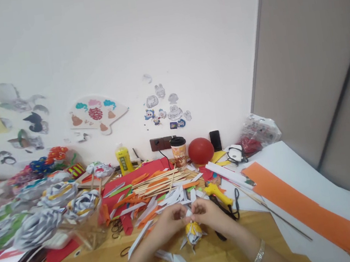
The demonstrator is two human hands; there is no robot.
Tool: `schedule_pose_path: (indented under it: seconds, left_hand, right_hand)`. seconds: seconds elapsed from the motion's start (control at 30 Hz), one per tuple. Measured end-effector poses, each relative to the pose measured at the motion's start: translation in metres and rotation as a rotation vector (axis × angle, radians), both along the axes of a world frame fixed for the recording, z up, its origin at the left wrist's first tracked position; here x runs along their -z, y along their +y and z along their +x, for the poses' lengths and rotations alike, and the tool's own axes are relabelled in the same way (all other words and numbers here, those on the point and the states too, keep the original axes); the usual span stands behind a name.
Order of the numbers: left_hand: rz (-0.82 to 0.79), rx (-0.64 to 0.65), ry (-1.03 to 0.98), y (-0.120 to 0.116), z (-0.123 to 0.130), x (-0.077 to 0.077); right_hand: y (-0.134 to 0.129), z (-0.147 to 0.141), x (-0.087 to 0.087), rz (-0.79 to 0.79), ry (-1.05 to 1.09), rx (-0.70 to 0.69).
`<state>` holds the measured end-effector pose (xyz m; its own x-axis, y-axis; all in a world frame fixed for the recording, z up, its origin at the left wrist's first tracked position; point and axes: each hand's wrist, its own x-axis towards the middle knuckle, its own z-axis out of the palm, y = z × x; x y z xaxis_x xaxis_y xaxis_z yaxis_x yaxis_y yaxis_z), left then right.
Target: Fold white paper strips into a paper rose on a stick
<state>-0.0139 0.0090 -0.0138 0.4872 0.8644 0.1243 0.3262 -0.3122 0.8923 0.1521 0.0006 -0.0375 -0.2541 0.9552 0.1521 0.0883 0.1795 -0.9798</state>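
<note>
Over the front of the wooden table, my left hand (172, 219) and my right hand (209, 214) meet with fingers pinched together. Between the fingertips shows a small white paper piece (188, 212). Just below them is a yellow and white folded paper flower (194, 232), its pointed petals sticking out. Both hands are closed at its upper end, and the fingers partly hide where paper and flower join. A yellow glue gun (218, 193) lies right of my right hand. Cut white paper strips (174, 196) lie scattered behind the hands.
Wooden sticks (158, 183) lie heaped on red paper. Behind stand a yellow-labelled bottle (124, 160), a lidded paper cup (179, 153) and a red balloon (201, 150). Finished paper flowers (38, 226) fill the left. Orange paper (299, 204) lies on white sheets at the right.
</note>
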Motion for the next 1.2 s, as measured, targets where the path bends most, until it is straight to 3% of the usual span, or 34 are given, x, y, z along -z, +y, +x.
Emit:
schedule_pose_path:
  seconds: [0.17,0.47,0.77,0.9,1.03,1.2]
  left_hand:
    - [0.006,0.0,0.043,-0.002,0.002,-0.003]
    - [0.29,-0.144,0.276,-0.014,0.006,-0.011]
    - [0.246,-0.145,0.299,-0.011,0.006,-0.012]
    - [0.162,-0.078,0.279,-0.008,0.001,-0.013]
    - [0.197,-0.111,0.308,-0.009,0.001,-0.013]
    - [0.254,-0.15,0.286,-0.014,0.006,-0.012]
  right_hand:
    - [0.003,0.001,0.005,0.024,-0.066,0.025]
    - [-0.006,0.001,-0.005,0.246,-0.231,0.093]
    - [-0.002,0.003,-0.004,0.149,-0.23,0.045]
    - [-0.005,0.002,-0.007,0.198,-0.274,0.052]
    - [-0.006,0.001,-0.008,0.238,-0.327,0.051]
    - [-0.008,0.001,-0.008,0.467,-0.465,0.08]
